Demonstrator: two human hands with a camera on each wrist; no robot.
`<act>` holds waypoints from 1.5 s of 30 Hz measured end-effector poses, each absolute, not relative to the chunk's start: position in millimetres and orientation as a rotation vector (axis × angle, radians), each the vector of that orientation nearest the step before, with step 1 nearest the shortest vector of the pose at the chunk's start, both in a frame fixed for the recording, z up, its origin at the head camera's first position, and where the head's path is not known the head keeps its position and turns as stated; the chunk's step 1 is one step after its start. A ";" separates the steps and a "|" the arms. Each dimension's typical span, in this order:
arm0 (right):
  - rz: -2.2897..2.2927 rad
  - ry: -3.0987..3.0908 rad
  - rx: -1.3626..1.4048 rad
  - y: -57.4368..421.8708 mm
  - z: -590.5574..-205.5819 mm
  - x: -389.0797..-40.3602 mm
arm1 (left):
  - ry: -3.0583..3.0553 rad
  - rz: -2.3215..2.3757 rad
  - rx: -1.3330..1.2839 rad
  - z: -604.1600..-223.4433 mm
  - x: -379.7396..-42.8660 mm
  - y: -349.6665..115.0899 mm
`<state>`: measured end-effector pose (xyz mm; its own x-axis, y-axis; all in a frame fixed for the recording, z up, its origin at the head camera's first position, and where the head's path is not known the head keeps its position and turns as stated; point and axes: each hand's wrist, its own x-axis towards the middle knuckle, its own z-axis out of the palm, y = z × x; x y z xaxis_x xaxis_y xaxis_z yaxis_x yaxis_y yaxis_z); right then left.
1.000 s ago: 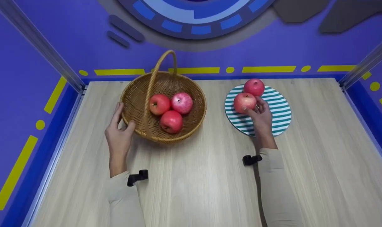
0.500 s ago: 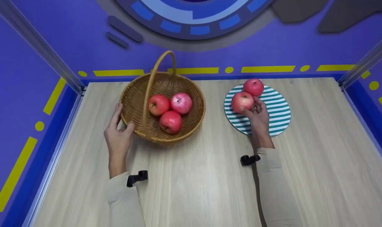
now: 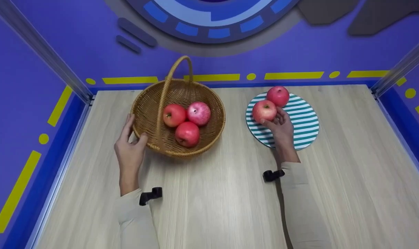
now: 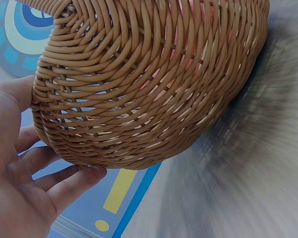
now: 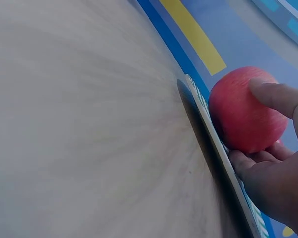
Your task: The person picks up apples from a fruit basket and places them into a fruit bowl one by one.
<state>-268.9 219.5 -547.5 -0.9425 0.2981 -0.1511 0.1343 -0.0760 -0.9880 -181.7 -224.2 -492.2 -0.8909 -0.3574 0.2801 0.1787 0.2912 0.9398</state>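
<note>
Apple (image 3: 264, 110) is hanging out over the striped plate's left side (image 3: 253, 129), right hand (image 3: 283, 131) gripping it; left hand (image 3: 130, 150) is kinda holding the basket (image 3: 145, 110) by its left rim, three apples (image 3: 187, 134) sitting inside.

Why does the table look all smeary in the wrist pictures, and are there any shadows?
I can't tell what makes the smears. Left wrist view: the table blurs into streaks, the basket looks sharper; right wrist view: the table is smeary too, with a dark shadow along the plate's edge; head view: the table and striped plate look clearer.
</note>
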 end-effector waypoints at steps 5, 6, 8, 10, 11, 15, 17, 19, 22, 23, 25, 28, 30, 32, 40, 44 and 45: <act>2.146 -2.098 -0.465 218.7 -548.2 -267.8 | -2.138 -1.627 0.185 -485.7 -179.8 -219.7; 2.144 -2.104 -0.462 218.7 -548.1 -267.7 | -2.139 -1.630 0.186 -482.4 -178.5 -218.0; 2.145 -2.108 -0.462 218.6 -547.7 -267.7 | -2.133 -1.639 0.186 -474.4 -174.9 -214.2; 2.150 -2.110 -0.467 218.5 -546.9 -267.9 | -2.134 -1.639 0.190 -468.0 -172.0 -211.6; 2.154 -2.109 -0.471 218.3 -546.3 -267.9 | -2.134 -1.642 0.193 -465.8 -171.0 -210.7; 2.148 -2.115 -0.493 218.0 -543.5 -267.2 | -2.135 -1.643 0.194 -464.0 -169.7 -210.3; 2.140 -2.110 -0.492 218.3 -542.2 -266.2 | -2.134 -1.643 0.192 -465.3 -169.8 -210.8; 2.130 -2.096 -0.469 218.9 -540.9 -264.8 | -2.144 -1.632 0.195 -467.3 -170.8 -211.8; 2.100 -2.072 -0.425 220.5 -538.7 -263.1 | -2.152 -1.623 0.198 -468.2 -171.3 -212.3; 2.083 -2.070 -0.412 221.2 -537.7 -262.6 | -2.151 -1.623 0.196 -467.7 -171.2 -212.0; 2.044 -2.072 -0.398 222.8 -535.4 -261.9 | -2.148 -1.626 0.191 -466.0 -170.4 -211.0; 1.992 -2.091 -0.392 224.9 -530.5 -260.8 | -2.141 -1.633 0.180 -462.3 -168.8 -209.4; 1.967 -2.100 -0.381 225.7 -526.9 -259.9 | -2.138 -1.641 0.179 -460.6 -168.0 -208.7; 1.950 -2.102 -0.360 226.3 -523.9 -259.1 | -2.134 -1.649 0.181 -459.2 -167.4 -208.1; 1.938 -2.085 -0.308 222.8 -513.1 -254.2 | -2.127 -1.664 0.183 -459.5 -166.9 -208.7; 1.938 -2.082 -0.275 219.6 -507.8 -252.2 | -2.140 -1.644 0.187 -477.9 -175.4 -217.6; 1.936 -2.081 -0.259 219.0 -507.0 -252.0 | -2.142 -1.642 0.190 -482.2 -177.5 -219.6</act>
<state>-252.0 219.0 -507.0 -0.9428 0.3220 0.0861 -0.0628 0.0822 -0.9946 -177.5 -219.6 -482.2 -0.8972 -0.3621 0.2529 0.1501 0.2886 0.9456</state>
